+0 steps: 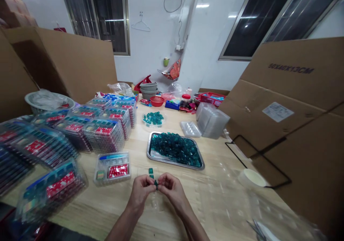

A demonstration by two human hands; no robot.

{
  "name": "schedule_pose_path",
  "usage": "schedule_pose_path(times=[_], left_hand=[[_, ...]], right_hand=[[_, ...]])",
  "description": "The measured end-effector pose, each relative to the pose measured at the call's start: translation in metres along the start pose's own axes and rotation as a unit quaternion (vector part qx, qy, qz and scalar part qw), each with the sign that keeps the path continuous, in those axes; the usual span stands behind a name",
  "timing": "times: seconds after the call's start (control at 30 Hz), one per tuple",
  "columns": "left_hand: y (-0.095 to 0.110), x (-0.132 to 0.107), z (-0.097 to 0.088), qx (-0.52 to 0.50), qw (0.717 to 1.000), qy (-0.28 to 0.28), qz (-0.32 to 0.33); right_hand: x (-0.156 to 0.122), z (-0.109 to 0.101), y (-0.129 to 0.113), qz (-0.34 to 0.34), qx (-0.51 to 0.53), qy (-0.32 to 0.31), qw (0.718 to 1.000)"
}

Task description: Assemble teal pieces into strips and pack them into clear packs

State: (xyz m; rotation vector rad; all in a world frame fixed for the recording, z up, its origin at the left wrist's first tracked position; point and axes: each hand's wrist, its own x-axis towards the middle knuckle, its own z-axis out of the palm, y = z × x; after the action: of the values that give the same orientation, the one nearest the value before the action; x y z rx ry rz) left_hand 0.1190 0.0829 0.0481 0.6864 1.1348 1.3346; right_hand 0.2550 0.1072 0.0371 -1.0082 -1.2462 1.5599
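Observation:
Over a clear plastic tray [155,204], my left hand [139,192] and my right hand [172,189] meet fingertip to fingertip. Both pinch one small dark teal translucent piece [156,184], partly covered by the fingers. Similar teal pieces [151,171] sit in the tray's far end, just beyond my fingers. My hands hide much of that tray. Farther ahead lies a metal tray [176,164] heaped with teal pieces [174,147]. To the left of my hands is a packed clear case [96,178] with a blue pen [111,156] and a red-and-white packet [118,170].
Stacks of packed cases [104,137] fill the left side. A shallow dish [154,123] of lighter teal pieces stands behind the metal tray. Stacked clear trays [212,121], a tape roll [252,178], a black wire frame [258,151] and scissors [256,228] lie rightward, beside cardboard [295,90].

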Motion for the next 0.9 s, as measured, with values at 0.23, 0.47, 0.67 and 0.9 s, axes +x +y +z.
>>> schedule_pose_path(times=[0.23, 0.47, 0.67, 0.9], left_hand=[[0.015, 0.007, -0.005, -0.024, 0.999, -0.049, -0.007], [0.012, 0.004, -0.006, -0.02, 1.0, -0.019, -0.002], [0.015, -0.006, 0.004, 0.018, 0.999, 0.016, 0.036], [0.017, -0.011, 0.009, -0.009, 1.0, 0.008, 0.015]], right_hand=[[0.009, 0.006, -0.022, 0.024, 0.046, -0.016, 0.999], [0.005, 0.007, -0.01, 0.074, 0.141, -0.022, 0.987], [0.0, 0.008, 0.0, 0.061, 0.171, -0.014, 0.983], [-0.003, 0.01, -0.001, 0.015, 0.182, -0.001, 0.983]])
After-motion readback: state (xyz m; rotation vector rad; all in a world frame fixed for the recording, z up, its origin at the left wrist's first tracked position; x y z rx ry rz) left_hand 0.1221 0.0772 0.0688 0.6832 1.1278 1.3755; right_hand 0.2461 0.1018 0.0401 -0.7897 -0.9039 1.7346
